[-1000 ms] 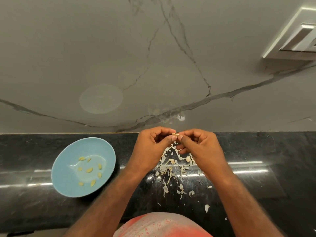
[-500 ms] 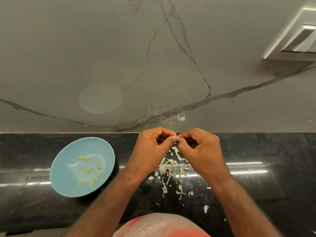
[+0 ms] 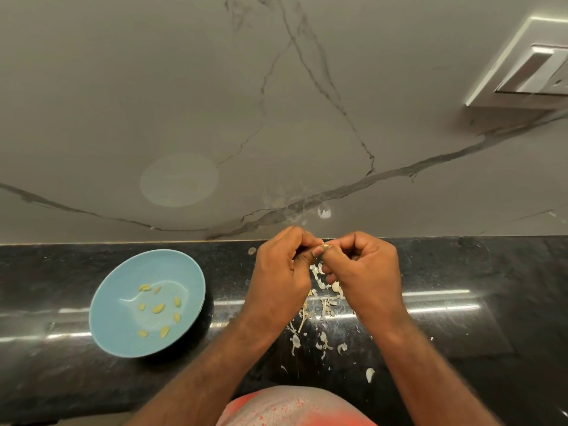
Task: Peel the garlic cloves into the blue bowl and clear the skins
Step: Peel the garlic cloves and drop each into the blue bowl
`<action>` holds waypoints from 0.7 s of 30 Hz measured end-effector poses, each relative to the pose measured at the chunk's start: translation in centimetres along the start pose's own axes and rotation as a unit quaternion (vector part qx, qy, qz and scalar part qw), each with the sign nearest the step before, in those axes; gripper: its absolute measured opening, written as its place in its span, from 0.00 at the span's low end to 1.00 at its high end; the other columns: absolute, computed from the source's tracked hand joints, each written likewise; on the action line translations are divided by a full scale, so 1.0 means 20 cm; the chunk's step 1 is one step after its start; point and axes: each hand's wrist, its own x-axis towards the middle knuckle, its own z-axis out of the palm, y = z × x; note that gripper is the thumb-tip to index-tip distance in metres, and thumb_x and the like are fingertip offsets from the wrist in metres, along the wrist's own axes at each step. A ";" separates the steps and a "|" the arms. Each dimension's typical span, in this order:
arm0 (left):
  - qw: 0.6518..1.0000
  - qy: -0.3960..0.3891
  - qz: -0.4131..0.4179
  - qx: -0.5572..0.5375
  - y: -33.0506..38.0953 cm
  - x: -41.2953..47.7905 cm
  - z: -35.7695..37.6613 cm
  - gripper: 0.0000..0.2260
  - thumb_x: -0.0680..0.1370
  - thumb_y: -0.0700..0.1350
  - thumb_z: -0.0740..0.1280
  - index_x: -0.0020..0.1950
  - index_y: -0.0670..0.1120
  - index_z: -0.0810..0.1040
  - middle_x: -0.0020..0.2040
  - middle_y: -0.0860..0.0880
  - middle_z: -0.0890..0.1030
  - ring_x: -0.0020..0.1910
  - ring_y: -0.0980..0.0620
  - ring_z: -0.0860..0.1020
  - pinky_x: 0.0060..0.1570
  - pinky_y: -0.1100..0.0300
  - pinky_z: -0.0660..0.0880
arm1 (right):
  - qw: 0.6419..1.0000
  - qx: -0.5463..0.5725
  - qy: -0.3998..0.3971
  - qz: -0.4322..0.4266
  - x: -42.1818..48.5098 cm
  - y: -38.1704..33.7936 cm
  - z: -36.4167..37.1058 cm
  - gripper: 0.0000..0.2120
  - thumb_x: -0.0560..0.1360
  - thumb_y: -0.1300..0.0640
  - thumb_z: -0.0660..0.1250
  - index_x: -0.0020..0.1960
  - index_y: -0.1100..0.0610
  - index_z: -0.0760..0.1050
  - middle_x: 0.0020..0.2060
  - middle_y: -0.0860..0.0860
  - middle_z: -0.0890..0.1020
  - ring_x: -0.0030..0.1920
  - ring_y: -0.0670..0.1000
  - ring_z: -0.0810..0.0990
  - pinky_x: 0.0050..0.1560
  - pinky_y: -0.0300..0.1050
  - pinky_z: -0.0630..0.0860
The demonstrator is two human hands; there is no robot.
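My left hand [image 3: 281, 272] and my right hand [image 3: 365, 272] meet above the black counter, fingers curled, both pinching one small garlic clove [image 3: 323, 247] between thumbs and fingertips. Most of the clove is hidden by my fingers. Under and in front of my hands lies a scatter of pale garlic skins [image 3: 319, 318]. The blue bowl [image 3: 123, 342] stands to the left of my left forearm and holds several peeled yellowish cloves [image 3: 158, 308].
The black stone counter [image 3: 461, 333] runs left to right and meets a grey marbled wall [image 3: 276, 118] just behind my hands. A white switch plate [image 3: 534, 69] is on the wall at the upper right. A stray skin flake [image 3: 370, 374] lies near the counter's front.
My hands stay together at the same spot. The fingers have shifted slightly on the clove, and my right hand has rolled a little.
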 end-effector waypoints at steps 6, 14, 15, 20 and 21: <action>0.993 0.012 -0.070 -0.094 0.02 -0.01 0.00 0.11 0.78 0.34 0.69 0.46 0.51 0.80 0.41 0.52 0.83 0.40 0.55 0.82 0.42 0.65 0.78 | 0.991 0.120 -0.027 0.061 0.01 0.00 0.00 0.05 0.73 0.68 0.70 0.39 0.64 0.80 0.31 0.58 0.82 0.29 0.51 0.78 0.28 0.40 0.76; 0.937 0.035 -0.211 -0.276 0.03 0.00 -0.01 0.07 0.77 0.35 0.68 0.52 0.44 0.82 0.42 0.45 0.85 0.41 0.51 0.82 0.46 0.59 0.81 | 0.979 0.177 -0.061 0.079 0.01 -0.01 0.00 0.06 0.76 0.68 0.67 0.43 0.64 0.82 0.36 0.62 0.83 0.33 0.53 0.80 0.32 0.41 0.77; 0.935 0.042 -0.216 -0.279 0.03 0.00 0.00 0.08 0.77 0.35 0.68 0.54 0.44 0.81 0.42 0.44 0.85 0.41 0.50 0.83 0.46 0.58 0.81 | 0.982 0.163 -0.057 0.072 0.01 0.00 0.00 0.06 0.76 0.68 0.68 0.43 0.63 0.82 0.35 0.61 0.84 0.33 0.53 0.80 0.33 0.41 0.78; 0.945 0.061 -0.208 -0.246 0.04 0.00 -0.01 0.06 0.77 0.35 0.70 0.52 0.44 0.82 0.41 0.45 0.85 0.39 0.51 0.83 0.43 0.62 0.80 | 0.996 0.073 -0.049 0.022 0.00 0.01 0.00 0.05 0.77 0.63 0.70 0.44 0.57 0.83 0.35 0.57 0.85 0.33 0.51 0.81 0.37 0.44 0.80; 0.948 0.057 -0.207 -0.236 0.04 0.00 -0.01 0.07 0.77 0.36 0.69 0.52 0.44 0.83 0.41 0.46 0.86 0.40 0.51 0.83 0.43 0.62 0.80 | 0.996 0.066 -0.049 0.016 -0.01 0.01 0.00 0.05 0.77 0.63 0.70 0.45 0.57 0.83 0.34 0.55 0.85 0.33 0.50 0.81 0.37 0.42 0.80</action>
